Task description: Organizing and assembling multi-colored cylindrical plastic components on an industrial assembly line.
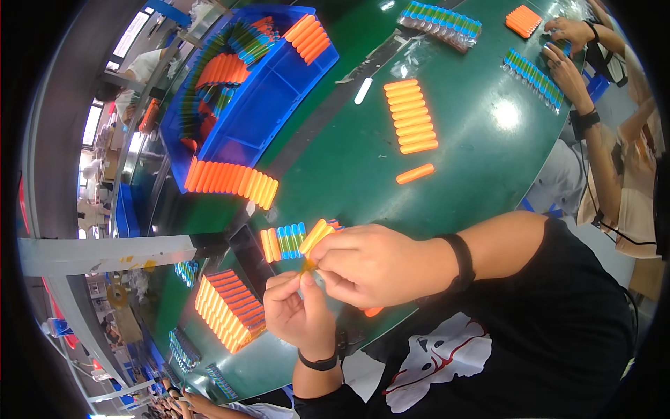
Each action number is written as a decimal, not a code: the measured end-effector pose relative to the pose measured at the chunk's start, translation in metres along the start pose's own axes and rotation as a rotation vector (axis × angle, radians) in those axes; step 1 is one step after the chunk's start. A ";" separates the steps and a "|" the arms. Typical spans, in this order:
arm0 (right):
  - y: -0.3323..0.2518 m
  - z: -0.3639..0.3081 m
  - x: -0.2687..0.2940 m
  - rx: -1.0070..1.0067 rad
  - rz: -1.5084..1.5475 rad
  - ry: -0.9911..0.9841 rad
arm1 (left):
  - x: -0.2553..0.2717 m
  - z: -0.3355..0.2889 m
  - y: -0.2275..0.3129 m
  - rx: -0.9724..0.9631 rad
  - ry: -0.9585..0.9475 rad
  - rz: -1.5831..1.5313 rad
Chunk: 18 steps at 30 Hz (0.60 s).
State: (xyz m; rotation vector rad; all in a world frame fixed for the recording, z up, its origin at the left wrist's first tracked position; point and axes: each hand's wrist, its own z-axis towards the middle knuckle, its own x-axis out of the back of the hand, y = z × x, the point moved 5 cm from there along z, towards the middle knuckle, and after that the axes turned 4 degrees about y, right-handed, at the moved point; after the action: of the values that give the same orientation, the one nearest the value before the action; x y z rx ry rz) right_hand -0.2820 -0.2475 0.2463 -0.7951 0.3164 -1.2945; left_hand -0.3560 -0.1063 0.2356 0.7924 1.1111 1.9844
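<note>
My right hand (pixel 380 262) is closed on a small bunch of orange round-ended sticks (pixel 317 235), tilted up from its fingers. My left hand (pixel 300 314) pinches at a small amber-yellow piece (pixel 308 265) just below the bunch; it looks like film or tape, though the fingers partly hide it. Fingertips of both hands nearly touch there. Just beyond them lies a short row of blue-and-green sticks (pixel 291 241) with orange ones beside it. Part of another orange piece (pixel 373 311) shows under my right wrist.
A blue divided bin (pixel 269 115) full of sticks stands at the back left, an orange row (pixel 230 180) along its near edge. A stacked orange block (pixel 230 311) sits left. Farther out lie an orange row (pixel 410 117) and a single stick (pixel 415 174). A co-worker's hands (pixel 567 63) work at far right.
</note>
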 end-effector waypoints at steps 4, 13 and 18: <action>0.001 -0.001 -0.001 -0.020 -0.002 -0.014 | -0.001 0.000 0.000 0.076 0.005 -0.077; 0.001 -0.005 -0.004 0.029 -0.134 -0.190 | 0.005 0.000 -0.003 0.047 -0.012 0.021; 0.003 -0.006 -0.005 0.045 -0.210 -0.249 | 0.000 0.003 -0.002 0.083 0.010 0.014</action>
State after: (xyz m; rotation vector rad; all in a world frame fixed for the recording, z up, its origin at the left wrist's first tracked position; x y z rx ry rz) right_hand -0.2852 -0.2453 0.2391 -0.9590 0.0036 -1.3743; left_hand -0.3534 -0.1044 0.2353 0.8366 1.2037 1.9663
